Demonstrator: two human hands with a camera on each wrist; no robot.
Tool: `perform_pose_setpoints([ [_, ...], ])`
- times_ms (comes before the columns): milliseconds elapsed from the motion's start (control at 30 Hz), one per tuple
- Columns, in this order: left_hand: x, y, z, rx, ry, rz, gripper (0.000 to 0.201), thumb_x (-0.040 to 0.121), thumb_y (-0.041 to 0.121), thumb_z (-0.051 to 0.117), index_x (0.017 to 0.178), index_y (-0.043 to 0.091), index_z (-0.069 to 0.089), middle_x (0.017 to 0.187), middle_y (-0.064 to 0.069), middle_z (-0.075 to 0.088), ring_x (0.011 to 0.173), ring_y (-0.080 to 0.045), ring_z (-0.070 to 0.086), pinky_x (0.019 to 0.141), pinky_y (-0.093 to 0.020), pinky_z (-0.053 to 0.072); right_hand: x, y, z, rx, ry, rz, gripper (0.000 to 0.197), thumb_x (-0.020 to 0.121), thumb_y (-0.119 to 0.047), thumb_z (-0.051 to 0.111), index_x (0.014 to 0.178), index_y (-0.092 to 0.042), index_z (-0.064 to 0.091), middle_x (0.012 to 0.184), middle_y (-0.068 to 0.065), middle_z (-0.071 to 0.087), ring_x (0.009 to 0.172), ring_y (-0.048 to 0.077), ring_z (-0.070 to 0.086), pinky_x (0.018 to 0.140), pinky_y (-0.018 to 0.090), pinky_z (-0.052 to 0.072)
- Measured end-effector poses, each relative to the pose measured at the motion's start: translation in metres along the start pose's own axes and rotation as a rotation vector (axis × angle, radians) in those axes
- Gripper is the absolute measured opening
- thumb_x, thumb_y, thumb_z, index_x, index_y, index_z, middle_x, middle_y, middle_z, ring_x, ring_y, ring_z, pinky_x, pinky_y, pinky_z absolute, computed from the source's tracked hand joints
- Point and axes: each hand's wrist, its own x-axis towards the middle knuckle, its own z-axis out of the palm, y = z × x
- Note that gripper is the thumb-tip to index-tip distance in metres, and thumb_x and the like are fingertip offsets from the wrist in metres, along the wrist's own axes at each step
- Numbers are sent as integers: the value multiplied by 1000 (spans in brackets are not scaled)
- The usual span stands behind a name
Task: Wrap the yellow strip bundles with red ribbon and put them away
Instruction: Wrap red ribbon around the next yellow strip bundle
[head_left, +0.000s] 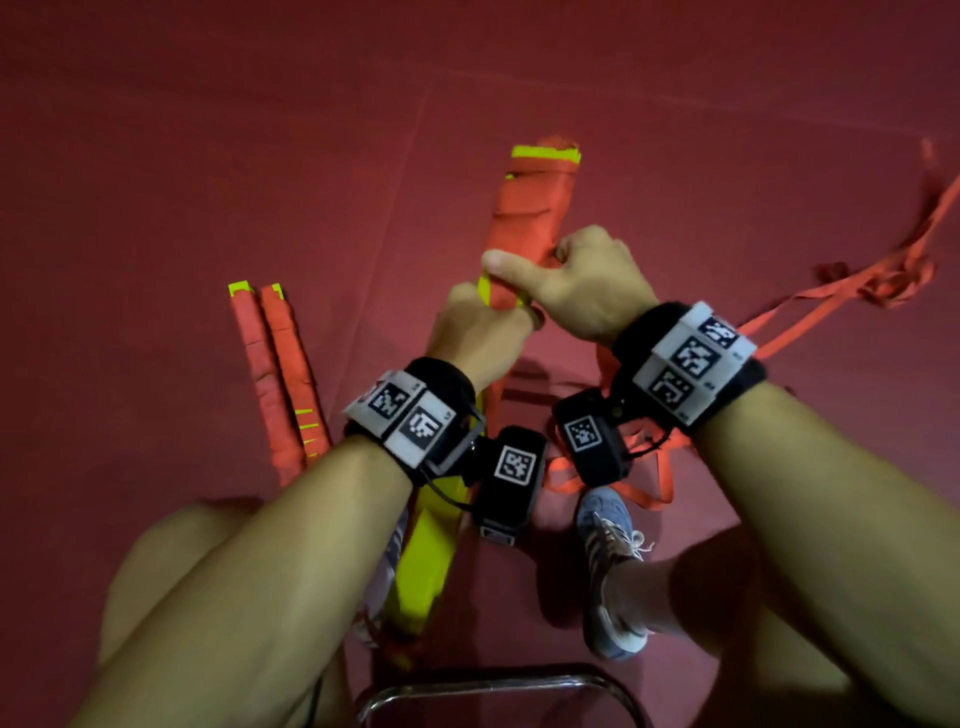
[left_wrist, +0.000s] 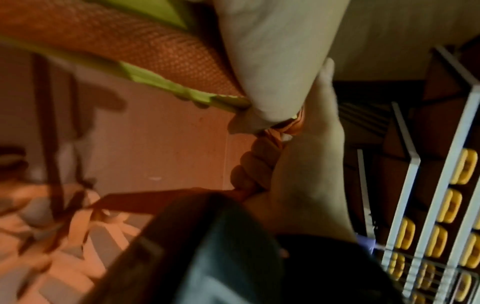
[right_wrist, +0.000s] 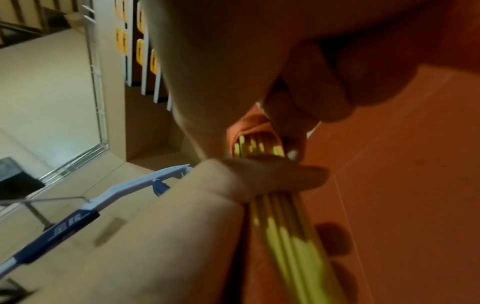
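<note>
1. The yellow strip bundle (head_left: 522, 208) is held at a slant in the middle of the scene. Its far half is covered in turns of red wrap, with a yellow tip showing at the far end. Its near half is bare yellow and runs down between the person's legs.
2. The left hand (head_left: 475, 332) is closed around the bundle just nearer than the wrapped part, its fingers curled round the strips.
3. The right hand (head_left: 584, 283) grips the bundle just beyond the left hand and touches it. Its fingers curl over the wrap, and its thumb stretches left along the wrap's near edge.
4. The red ribbon (head_left: 810, 306) trails from under the right wrist out to the far right, lying loose and tangled on the floor. More loops of it lie near the right foot.
5. Two wrapped bundles (head_left: 278, 374) lie side by side on the floor to the left, touching each other and apart from the hands. A little yellow shows at their far ends.
6. The floor (head_left: 208, 156) is dark red. A shoe (head_left: 608, 566) rests on it near right, and a curved metal bar (head_left: 498, 683) crosses the near edge.
</note>
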Motion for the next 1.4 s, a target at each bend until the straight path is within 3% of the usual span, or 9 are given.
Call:
perform_pose_setpoints([
  [233, -6, 22, -30, -341, -501, -7, 6, 75, 20, 76, 76, 14, 76, 75, -11, 71, 62, -21, 66, 64, -30, 53, 6, 14, -24, 679, -158, -120, 52, 72, -48, 77, 61, -11, 42, 48, -1, 29, 42, 14, 21, 44, 25, 15],
  [400, -18, 21, -18, -471, -667, -130, 29, 83, 12, 62, 56, 11, 72, 55, -4, 65, 45, -15, 61, 49, -18, 48, -1, 15, -17, 789, -286, -99, 48, 78, -42, 72, 61, -16, 35, 48, -2, 25, 42, 11, 16, 47, 28, 8],
  [567, -22, 16, -13, -574, -578, -154, 14, 82, 14, 63, 77, 9, 75, 76, -18, 69, 64, -31, 66, 71, -37, 54, 3, 14, -17, 661, -298, -116, 57, 75, -51, 79, 60, -10, 42, 45, -2, 32, 38, 12, 23, 42, 21, 17],
  [800, -6, 6, -7, -315, -270, -109, 31, 64, 20, 69, 87, 0, 73, 78, -21, 72, 68, -32, 69, 72, -47, 57, 8, 20, -17, 256, -240, -144, 54, 88, -54, 69, 56, -15, 50, 45, -2, 47, 41, 15, 39, 46, 28, 33],
  [900, 1, -2, -5, -113, -178, -117, 28, 67, 29, 75, 85, 8, 70, 86, -9, 74, 82, -26, 71, 86, -47, 58, 5, 20, -17, -108, -236, -150, 54, 93, -59, 60, 65, -13, 56, 61, 7, 58, 62, 25, 55, 59, 33, 38],
  [1000, 5, -11, 0, 9, -169, -66, 12, 79, 27, 70, 81, 16, 68, 71, 6, 69, 70, -9, 67, 73, -37, 55, -9, 10, -4, -274, -266, -70, 61, 90, -72, 50, 78, -13, 56, 78, 10, 57, 83, 33, 57, 69, 32, 35],
  [1133, 1, -12, 8, 193, -181, 91, 28, 84, 43, 58, 104, 25, 66, 100, 3, 71, 94, -20, 70, 79, -39, 59, -16, 5, 17, -208, -94, 51, 80, 75, -89, 49, 91, -11, 60, 103, 23, 66, 101, 39, 64, 78, 38, 46],
  [1300, 0, 1, -1, 65, -165, 210, 49, 65, 51, 70, 106, 24, 70, 92, 2, 73, 86, -21, 68, 71, -36, 52, -1, 15, -3, 243, -123, -71, 67, 71, -72, 66, 74, -5, 61, 70, 8, 63, 69, 20, 59, 68, 43, 47],
  [1400, 3, 7, -15, -136, -245, 152, 47, 57, 53, 73, 84, 15, 74, 68, 2, 64, 63, -18, 58, 61, -33, 43, 2, 20, -17, 500, -125, -139, 44, 75, -53, 73, 68, -13, 58, 58, -7, 48, 54, 9, 41, 54, 29, 35],
])
